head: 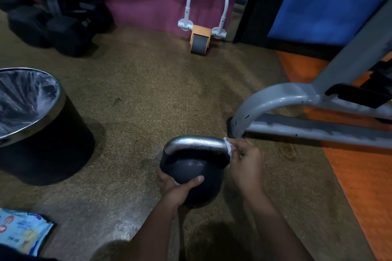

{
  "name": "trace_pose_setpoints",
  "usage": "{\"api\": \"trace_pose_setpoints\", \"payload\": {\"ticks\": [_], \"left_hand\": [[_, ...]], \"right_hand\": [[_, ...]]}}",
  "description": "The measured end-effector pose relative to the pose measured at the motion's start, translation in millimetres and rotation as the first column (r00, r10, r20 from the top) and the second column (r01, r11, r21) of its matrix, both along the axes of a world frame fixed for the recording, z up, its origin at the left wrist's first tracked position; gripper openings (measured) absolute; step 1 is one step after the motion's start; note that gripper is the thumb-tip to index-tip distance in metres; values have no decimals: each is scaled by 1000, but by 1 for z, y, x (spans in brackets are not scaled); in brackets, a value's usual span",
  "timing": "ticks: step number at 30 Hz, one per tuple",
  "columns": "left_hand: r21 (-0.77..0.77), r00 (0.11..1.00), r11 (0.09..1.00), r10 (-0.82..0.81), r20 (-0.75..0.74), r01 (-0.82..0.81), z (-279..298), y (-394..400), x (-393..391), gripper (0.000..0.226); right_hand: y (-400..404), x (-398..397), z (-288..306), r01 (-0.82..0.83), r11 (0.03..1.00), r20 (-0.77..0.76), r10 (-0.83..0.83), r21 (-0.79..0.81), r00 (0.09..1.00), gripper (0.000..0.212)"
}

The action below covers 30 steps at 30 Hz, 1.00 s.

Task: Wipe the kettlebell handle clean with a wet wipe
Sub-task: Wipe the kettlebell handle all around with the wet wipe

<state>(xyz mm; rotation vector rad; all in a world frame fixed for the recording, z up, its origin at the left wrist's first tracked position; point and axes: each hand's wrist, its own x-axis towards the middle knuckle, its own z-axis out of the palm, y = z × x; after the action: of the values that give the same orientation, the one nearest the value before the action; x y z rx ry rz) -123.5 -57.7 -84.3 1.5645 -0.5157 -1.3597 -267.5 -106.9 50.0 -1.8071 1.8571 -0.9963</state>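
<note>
A black kettlebell (195, 167) stands on the speckled floor in the lower middle of the head view. Its silver handle (195, 143) arches over the top and shows small droplets. My left hand (178, 184) grips the near left side of the ball, thumb across its front. My right hand (244, 163) is at the handle's right end, fingers closed on a small white wet wipe (228, 145) pressed against the metal where the handle curves down. Most of the wipe is hidden inside the fingers.
A black bin (53, 133) with a clear liner stands to the left. A blue wipes pack (23, 231) lies at the lower left. A grey machine frame (275, 101) sits close on the right, over an orange mat (360, 175). An ab roller (199, 40) and black bags (61, 18) line the far wall.
</note>
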Motion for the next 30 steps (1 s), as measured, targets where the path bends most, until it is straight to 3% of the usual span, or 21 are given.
{"api": "trace_pose_setpoints", "payload": {"ticks": [4, 7, 12, 21, 24, 30], "left_hand": [[5, 1000, 1000, 7, 24, -7, -5, 0, 0, 142], [18, 999, 1000, 1, 42, -2, -4, 0, 0, 143], [34, 996, 999, -21, 85, 18, 1, 2, -1, 159], [77, 987, 997, -37, 159, 25, -4, 2, -3, 146], [74, 986, 996, -50, 161, 39, -6, 2, -3, 146], [73, 991, 993, -100, 93, 93, -8, 3, 3, 149]], "right_hand": [[4, 8, 7, -31, 999, -8, 31, -41, 1000, 29], [16, 9, -1, -24, 994, 11, 26, -104, 1000, 29], [2, 0, -6, 22, 999, 31, -21, -38, 999, 31], [17, 4, -8, 13, 995, 57, -8, -97, 998, 29], [7, -2, -7, 27, 999, 110, -22, -45, 994, 30], [19, 9, -8, 24, 995, 122, -12, -97, 992, 29]]}}
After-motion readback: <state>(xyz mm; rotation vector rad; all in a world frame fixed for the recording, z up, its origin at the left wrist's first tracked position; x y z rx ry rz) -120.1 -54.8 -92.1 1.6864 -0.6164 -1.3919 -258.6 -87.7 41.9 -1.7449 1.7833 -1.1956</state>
